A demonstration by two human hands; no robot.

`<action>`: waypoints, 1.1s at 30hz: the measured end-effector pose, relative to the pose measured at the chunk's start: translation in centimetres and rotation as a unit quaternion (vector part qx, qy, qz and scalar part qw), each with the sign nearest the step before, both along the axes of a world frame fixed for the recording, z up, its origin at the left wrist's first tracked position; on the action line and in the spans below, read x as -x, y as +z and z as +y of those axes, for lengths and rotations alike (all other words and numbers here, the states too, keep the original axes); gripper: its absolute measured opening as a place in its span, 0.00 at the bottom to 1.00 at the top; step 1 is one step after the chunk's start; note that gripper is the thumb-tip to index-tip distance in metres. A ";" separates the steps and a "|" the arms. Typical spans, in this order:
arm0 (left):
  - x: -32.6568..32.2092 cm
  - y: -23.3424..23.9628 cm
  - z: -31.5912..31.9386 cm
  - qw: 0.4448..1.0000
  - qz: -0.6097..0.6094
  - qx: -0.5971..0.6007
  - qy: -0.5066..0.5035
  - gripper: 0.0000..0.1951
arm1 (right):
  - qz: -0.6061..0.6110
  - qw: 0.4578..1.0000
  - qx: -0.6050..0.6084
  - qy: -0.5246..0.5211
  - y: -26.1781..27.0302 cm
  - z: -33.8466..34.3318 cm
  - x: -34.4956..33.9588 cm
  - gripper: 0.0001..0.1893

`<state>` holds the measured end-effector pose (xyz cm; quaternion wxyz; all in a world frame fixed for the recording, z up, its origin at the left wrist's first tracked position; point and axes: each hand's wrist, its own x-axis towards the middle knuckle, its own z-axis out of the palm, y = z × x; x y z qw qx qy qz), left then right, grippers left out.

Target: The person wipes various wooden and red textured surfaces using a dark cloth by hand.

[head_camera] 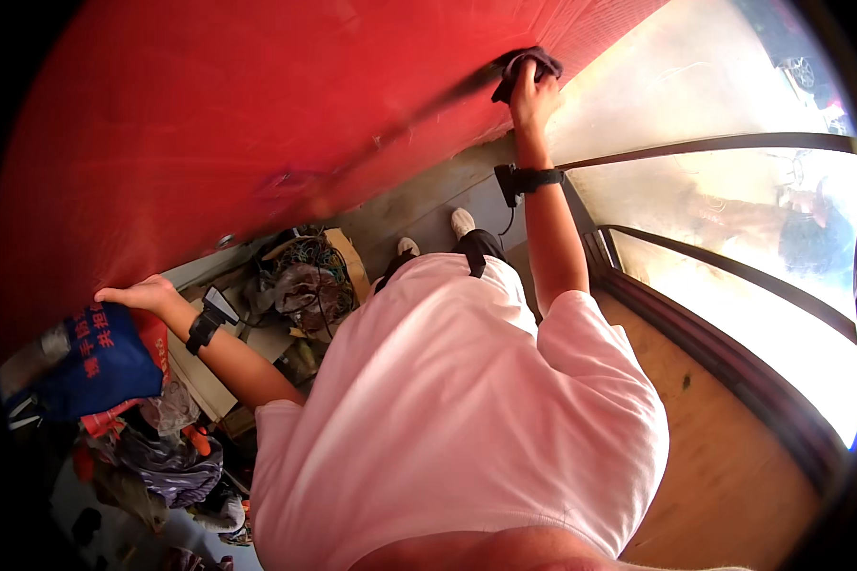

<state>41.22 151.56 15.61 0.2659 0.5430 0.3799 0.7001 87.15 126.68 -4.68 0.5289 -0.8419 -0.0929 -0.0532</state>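
Note:
A dark cloth point(527, 70) is bunched under my right hand point(535, 100), pressed against a large red panel point(257, 107) near its far right edge. On the left, my left hand point(139, 294) is spread at the lower edge of the same panel, with its thumb pointing outward and no object in its grasp. Right below that hand hangs a blue bag point(103, 360) bearing red writing. Each wrist wears a black strap with a small device on it. What the panel belongs to cannot be told.
Framed glass panes point(700, 193) stand at the right, beside a brown board point(721, 428). At the left lie a box of tangled wires point(321, 278), plastic bags point(175, 407) and a heap of cloths point(175, 471). My shoes stand on a grey floor point(428, 193).

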 end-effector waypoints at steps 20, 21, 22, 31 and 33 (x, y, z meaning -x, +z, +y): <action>0.1 -0.1 -1.5 0.999 -0.040 0.015 0.002 0.50 | 0.005 0.998 0.060 0.006 -6.5 -1.2 -4.7 0.33; 0.3 -0.2 -1.4 0.999 -0.042 0.013 0.004 0.50 | 0.003 0.998 0.058 0.008 -7.7 -1.3 -5.1 0.33; 0.6 -0.5 -1.1 0.998 -0.047 0.026 0.011 0.49 | 0.041 0.997 0.063 -0.005 -8.2 -1.4 -5.1 0.33; 5.5 -1.5 0.2 0.992 -0.062 0.077 0.083 0.48 | 0.013 0.983 -0.108 0.146 -2.1 -1.0 -1.4 0.26; 6.8 -2.9 1.2 0.991 -0.064 0.080 0.088 0.49 | 0.038 0.981 -0.044 0.186 -3.8 -1.5 -2.5 0.24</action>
